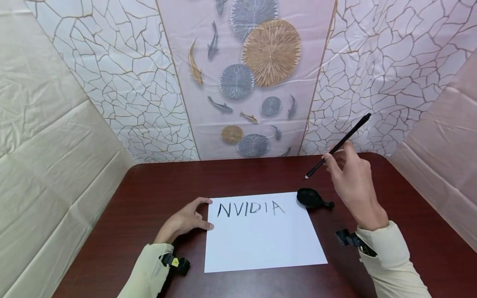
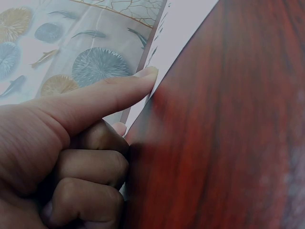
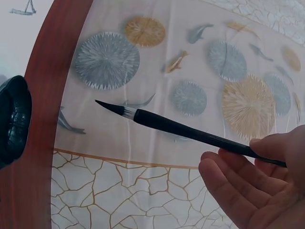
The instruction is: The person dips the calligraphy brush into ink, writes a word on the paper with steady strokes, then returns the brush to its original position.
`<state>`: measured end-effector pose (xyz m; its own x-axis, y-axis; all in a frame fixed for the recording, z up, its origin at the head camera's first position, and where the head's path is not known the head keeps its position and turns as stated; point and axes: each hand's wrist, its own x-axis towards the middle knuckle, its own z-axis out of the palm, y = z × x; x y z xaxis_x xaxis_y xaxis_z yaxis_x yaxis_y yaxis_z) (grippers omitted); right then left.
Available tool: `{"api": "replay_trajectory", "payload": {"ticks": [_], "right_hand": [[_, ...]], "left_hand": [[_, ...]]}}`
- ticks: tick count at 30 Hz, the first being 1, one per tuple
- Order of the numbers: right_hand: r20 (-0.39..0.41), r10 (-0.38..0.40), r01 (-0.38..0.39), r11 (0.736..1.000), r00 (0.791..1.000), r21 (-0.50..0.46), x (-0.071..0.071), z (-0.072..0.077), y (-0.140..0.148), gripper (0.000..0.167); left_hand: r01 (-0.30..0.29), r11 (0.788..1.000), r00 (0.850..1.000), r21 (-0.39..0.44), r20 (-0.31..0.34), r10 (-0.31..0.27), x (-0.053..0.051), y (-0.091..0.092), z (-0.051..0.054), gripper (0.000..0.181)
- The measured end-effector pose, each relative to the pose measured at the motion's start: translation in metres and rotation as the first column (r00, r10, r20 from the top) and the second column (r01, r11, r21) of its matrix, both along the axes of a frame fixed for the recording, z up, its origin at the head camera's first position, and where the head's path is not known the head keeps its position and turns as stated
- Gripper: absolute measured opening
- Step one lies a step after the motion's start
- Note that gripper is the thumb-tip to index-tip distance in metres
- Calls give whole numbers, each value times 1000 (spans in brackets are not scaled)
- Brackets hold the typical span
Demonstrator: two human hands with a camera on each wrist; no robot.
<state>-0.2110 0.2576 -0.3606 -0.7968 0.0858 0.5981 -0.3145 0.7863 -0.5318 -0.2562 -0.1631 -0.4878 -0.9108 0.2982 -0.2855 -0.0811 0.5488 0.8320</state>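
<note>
A white sheet of paper (image 1: 261, 244) lies on the table with "NVIDIA" in dark letters across its upper part. My left hand (image 1: 188, 219) rests at the sheet's left edge, its thumb and index finger pressing the paper at two spots; in the left wrist view the thumb (image 2: 114, 95) lies straight and other fingers are curled. Held up over the table's right side, an ink brush (image 1: 337, 147) slants tip-down between the thumb and fingers of my right hand (image 1: 354, 182). Its bristles (image 3: 110, 108) are black-tipped, paler at the base, and touch nothing.
A small black ink dish (image 1: 311, 198) with a short handle overlaps the sheet's upper right corner. The dark red wooden table (image 1: 171, 178) ends at a patterned cloth backdrop (image 1: 238, 111); plain pale cloth walls (image 1: 56, 145) flank both sides.
</note>
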Motion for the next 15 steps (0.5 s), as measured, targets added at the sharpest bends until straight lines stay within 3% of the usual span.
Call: {"api": "replay_trajectory", "payload": {"ticks": [15], "right_hand": [[58, -50, 53, 997, 997, -52, -11, -11, 28, 25]], "left_hand": [[9, 1000, 1000, -12, -3, -9, -1, -3, -4, 77]]}}
